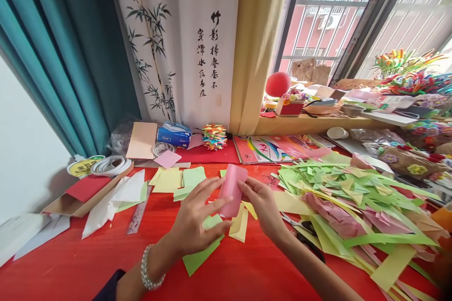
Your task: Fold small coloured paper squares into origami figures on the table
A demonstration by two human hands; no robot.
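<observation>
A pink sheet of paper [231, 188], bent into a curve, is held up over the red table. My right hand [263, 202] pinches its right edge between thumb and fingers. At its left side is my left hand [197, 216], fingers spread, with fingertips at the paper's left and lower edges. Below the hands lie a green sheet [196, 259] and a folded yellow strip [239, 226]. Yellow squares [168, 180] and light green squares [193, 177] sit behind my left hand.
Black-handled scissors [306, 226] lie right of my right hand, beside a heap of green folded papers [328, 178]. A clear ruler [139, 216] and a cardboard tray [79, 207] are at the left. A blue tissue pack [174, 134] stands at the back.
</observation>
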